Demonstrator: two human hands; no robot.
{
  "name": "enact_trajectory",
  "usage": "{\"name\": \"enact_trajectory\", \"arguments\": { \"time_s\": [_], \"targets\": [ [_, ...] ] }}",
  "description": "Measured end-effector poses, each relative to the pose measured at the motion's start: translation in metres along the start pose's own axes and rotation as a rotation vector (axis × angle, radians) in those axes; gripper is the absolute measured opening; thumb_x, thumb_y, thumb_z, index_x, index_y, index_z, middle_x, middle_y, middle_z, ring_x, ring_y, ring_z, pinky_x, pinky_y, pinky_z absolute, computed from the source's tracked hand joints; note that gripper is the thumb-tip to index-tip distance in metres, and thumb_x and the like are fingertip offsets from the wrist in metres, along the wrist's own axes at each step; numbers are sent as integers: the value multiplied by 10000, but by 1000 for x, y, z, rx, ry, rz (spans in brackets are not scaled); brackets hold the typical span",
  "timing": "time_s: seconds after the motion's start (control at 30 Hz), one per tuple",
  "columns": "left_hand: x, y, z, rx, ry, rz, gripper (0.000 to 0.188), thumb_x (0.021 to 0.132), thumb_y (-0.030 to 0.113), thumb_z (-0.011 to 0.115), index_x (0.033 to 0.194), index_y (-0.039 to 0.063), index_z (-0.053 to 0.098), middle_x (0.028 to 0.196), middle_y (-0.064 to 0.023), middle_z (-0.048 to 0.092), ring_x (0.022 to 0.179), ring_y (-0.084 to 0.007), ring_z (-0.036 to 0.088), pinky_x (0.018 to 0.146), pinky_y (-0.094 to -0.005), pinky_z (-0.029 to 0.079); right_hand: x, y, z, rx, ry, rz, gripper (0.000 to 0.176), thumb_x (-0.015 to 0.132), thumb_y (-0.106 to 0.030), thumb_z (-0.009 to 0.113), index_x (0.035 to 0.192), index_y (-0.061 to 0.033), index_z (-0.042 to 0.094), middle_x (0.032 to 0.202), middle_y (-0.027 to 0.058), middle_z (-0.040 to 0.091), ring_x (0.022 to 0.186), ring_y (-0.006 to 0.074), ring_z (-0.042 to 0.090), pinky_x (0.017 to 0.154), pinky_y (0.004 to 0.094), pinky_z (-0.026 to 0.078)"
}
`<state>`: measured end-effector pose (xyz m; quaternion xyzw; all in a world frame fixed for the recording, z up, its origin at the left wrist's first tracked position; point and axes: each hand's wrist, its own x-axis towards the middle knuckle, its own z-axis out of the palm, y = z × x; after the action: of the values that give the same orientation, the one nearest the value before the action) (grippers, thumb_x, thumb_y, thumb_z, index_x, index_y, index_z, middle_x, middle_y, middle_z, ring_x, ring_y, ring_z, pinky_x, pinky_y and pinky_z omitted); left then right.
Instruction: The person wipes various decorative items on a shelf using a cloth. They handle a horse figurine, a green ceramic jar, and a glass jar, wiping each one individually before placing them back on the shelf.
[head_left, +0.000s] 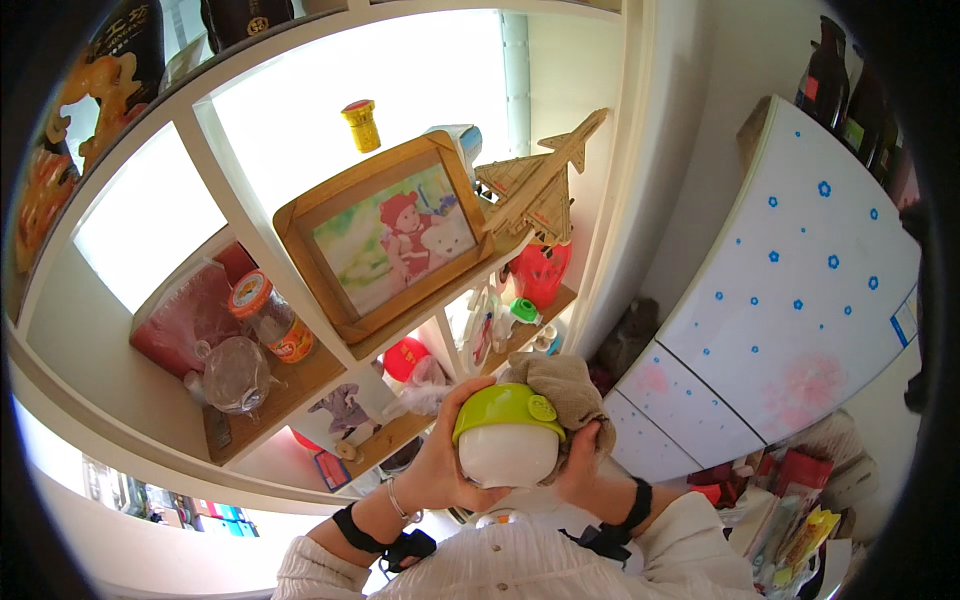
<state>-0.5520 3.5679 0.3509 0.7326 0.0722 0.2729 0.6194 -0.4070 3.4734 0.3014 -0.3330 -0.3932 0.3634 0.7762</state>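
Close to my chest I hold a white rounded container (508, 455) with a lime-green rim or lid. My left hand (442, 457) grips its left side, fingers around the edge. On its right side my right hand (589, 469) presses a crumpled brown cloth (570, 390) against it. Beyond the container stands a shelf unit with a wood-framed photo (397, 232), a wooden model jet (544, 180) and a small yellow object with a red top (361, 126). The container's underside and part of my right fingers are hidden.
A glass jar with an orange lid (270, 315) and a clear glass vessel (236, 375) share the left compartment. At right stands a white refrigerator with blue flowers (795, 247), dark bottles (825, 75) on top. Packages and bags (799, 480) are piled at lower right.
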Motion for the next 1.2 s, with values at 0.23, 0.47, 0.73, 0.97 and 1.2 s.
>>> {"name": "enact_trajectory", "arguments": {
  "time_s": [0.23,0.47,0.73,0.97,1.2],
  "targets": [
    [-12,0,-7,-24,-130,-250,1020,588,167,833,1400,44,228,1283,-99,455,1176,-187,458,985,-338,394,53,-69,-17,-581,-726,79,342,914,-285,581,1099,2,592,1058,121,635,993,220,595,885,360,457],
    [-1,-2,-2,-381,61,-231,1034,605,180,816,1427,54,201,1284,-100,450,1188,-201,466,996,-349,386,46,-38,4,-93,-217,209,379,959,-332,510,1194,-38,546,1133,86,603,1039,206,572,925,329,443],
    [3,-6,8,-722,350,-77,870,663,367,811,1349,71,366,1287,-63,501,1182,-224,506,1028,-392,391,-29,61,2,-514,53,42,585,962,-403,477,1345,4,305,1323,114,429,1181,216,446,986,365,386],
    [13,-27,28,-673,486,-79,704,781,306,705,1345,74,353,1278,-87,486,1192,-219,471,1032,-380,372,10,38,9,-127,-25,186,743,831,-320,713,1355,-21,280,1299,99,437,1177,193,449,994,333,388],
    [17,-31,20,-579,431,-78,836,770,291,758,1407,118,245,1304,-100,427,1219,-222,422,1037,-356,350,33,10,19,14,107,246,606,798,-195,745,1279,-40,411,1170,69,550,1053,159,546,898,311,467]
  ]
}}
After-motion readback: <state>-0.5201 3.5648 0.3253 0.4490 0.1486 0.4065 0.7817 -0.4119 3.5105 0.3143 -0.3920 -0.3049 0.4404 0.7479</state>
